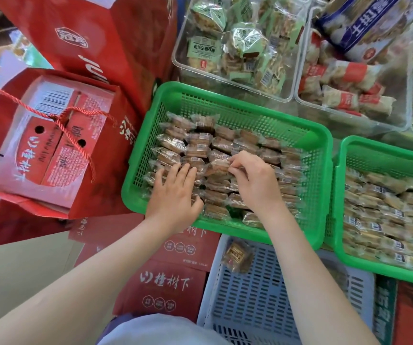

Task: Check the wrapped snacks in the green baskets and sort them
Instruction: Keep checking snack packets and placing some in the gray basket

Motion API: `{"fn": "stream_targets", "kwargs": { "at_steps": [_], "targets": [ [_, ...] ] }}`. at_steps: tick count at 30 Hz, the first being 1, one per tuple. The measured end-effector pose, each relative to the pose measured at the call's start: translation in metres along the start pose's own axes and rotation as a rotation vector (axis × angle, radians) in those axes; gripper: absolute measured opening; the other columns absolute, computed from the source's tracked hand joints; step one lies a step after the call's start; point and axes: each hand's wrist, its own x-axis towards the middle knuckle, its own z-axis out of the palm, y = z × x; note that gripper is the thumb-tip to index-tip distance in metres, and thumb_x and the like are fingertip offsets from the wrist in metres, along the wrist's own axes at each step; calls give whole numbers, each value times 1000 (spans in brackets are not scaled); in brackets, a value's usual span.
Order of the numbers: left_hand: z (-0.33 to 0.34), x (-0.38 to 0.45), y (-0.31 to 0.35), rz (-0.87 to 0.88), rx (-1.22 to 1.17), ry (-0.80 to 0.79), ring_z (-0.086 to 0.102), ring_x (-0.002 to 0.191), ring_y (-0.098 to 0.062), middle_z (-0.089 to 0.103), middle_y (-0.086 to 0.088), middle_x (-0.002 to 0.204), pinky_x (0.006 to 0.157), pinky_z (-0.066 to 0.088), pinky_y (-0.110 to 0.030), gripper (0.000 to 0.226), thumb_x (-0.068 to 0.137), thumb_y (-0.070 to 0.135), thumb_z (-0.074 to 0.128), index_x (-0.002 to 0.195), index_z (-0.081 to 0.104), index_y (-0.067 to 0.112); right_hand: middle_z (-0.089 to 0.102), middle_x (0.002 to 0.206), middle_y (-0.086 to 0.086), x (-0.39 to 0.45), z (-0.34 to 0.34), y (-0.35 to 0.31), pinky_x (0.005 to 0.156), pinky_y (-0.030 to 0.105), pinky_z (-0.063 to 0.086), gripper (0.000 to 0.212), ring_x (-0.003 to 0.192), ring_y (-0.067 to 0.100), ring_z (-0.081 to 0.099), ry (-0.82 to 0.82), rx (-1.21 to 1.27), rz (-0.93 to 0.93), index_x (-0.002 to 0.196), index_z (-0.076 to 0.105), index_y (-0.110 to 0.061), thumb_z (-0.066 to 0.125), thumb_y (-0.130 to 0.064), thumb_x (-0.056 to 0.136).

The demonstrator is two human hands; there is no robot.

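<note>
Reaching into the big green plastic basket (228,100), both bare hands work among rows of small brown snacks in clear wrappers (225,143). The left hand (175,195) lies flat on the snacks near the basket's front left side, with its fingers straight and spread a little, holding nothing. The right hand (252,180) sits just beside it, with its fingers (235,159) curled to pinch the edge of one clear wrapped snack (216,166) in the middle of the basket. A second green plastic basket (349,155) stands just to the right, touching the first one, and it is full of paler wrapped snacks (387,212). In front of the baskets is a pale blue plastic crate (262,295) with one round brown wrapped cookie (237,255) lying in it. Red paper gift bags (38,140) stand on the left. Clear plastic bins (237,88) of other wrapped food sit behind the baskets.
</note>
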Motion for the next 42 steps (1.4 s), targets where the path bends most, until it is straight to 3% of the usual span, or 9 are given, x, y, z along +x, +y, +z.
{"fn": "stream_targets", "kwargs": {
  "at_steps": [6,11,15,18,21,27,33,37,42],
  "targets": [
    [0,0,0,8,-6,5,2,156,-21,11,-2,169,125,1,-52,72,100,50,30,161,10,20,68,91,9,-5,-3,14,73,30,49,11,86,23,63,17,-10,104,82,60,-3,65,-1,91],
    [1,-3,-2,23,-18,64,5,155,-23,12,-4,169,124,5,-49,72,98,51,27,161,9,23,65,82,6,2,31,13,67,33,41,11,83,29,56,-67,-210,6,80,62,-5,70,-2,87],
    [2,2,7,107,-9,93,-17,155,-23,-12,-5,170,124,-7,-51,70,102,54,25,162,-2,29,56,86,12,9,48,15,69,39,43,6,86,34,53,17,-384,57,78,71,-7,76,-7,80],
    [7,13,15,127,-4,27,-27,152,-24,-20,-3,168,123,-13,-52,68,102,60,15,161,-4,33,56,96,13,16,38,16,81,41,42,16,97,33,50,-31,-389,108,86,75,-7,67,-20,89],
    [12,18,16,87,-2,-24,-24,153,-25,-21,-3,167,123,-12,-54,68,101,62,11,161,-5,34,58,108,12,25,30,16,92,34,41,16,108,29,51,-21,-188,239,105,69,-4,59,-12,94],
    [6,15,18,83,-22,-42,-18,155,-24,-18,-2,168,124,-11,-54,66,103,58,16,162,-1,33,55,119,14,39,37,18,99,39,44,27,115,31,52,-68,-235,432,111,60,-4,71,-19,91],
    [8,15,17,88,-30,-22,-15,156,-24,-13,-2,169,124,-8,-54,66,103,58,18,161,-2,34,56,109,11,40,40,21,78,31,39,6,103,32,55,-31,-197,484,95,65,-9,64,-15,95],
    [8,15,17,93,-30,-19,-14,156,-24,-12,-3,169,124,-7,-54,66,103,58,17,161,-2,33,56,102,7,41,34,23,73,29,33,5,88,23,48,-30,-162,504,94,61,-8,61,-13,96],
    [8,14,17,92,-37,-16,-13,156,-24,-10,-3,170,124,-7,-55,66,103,58,18,162,-1,33,60,86,2,33,24,23,64,31,36,12,80,21,54,28,13,582,86,58,-9,65,-14,95]
  ]
}}
